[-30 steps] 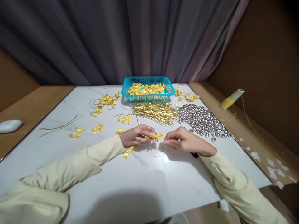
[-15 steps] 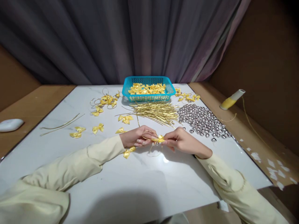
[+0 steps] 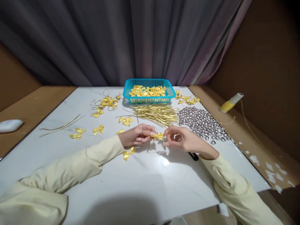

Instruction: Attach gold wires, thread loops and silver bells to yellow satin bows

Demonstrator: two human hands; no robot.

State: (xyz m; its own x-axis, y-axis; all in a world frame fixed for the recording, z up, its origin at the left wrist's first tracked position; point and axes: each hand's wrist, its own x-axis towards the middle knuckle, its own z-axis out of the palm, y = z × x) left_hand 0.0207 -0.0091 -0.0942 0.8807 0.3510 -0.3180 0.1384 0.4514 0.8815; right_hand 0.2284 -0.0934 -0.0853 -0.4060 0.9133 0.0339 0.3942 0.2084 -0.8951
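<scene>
My left hand (image 3: 137, 136) rests on the white table (image 3: 131, 175) and pinches a small yellow ribbon bow (image 3: 158, 136) with a thin gold wire loop curving above it. My right hand (image 3: 185, 139) meets it from the right, its fingertips pinched at the bow's right side and on the wire. Another yellow bow (image 3: 128, 153) lies just below my left wrist. Both sleeves are pale yellow.
A blue basket (image 3: 150, 99) of yellow bows stands at the back. In front of it lie a bundle of gold wires (image 3: 157, 114) and a heap of silver bells (image 3: 202, 123). Loose bows (image 3: 98, 129) are scattered left. A thread spool (image 3: 231, 102) lies right, a white object (image 3: 9, 125) left.
The bow and both hands have shifted slightly up and away. My right fingers have opened a little and re-gripped beside the bow. A dark object under my right wrist shows again.
</scene>
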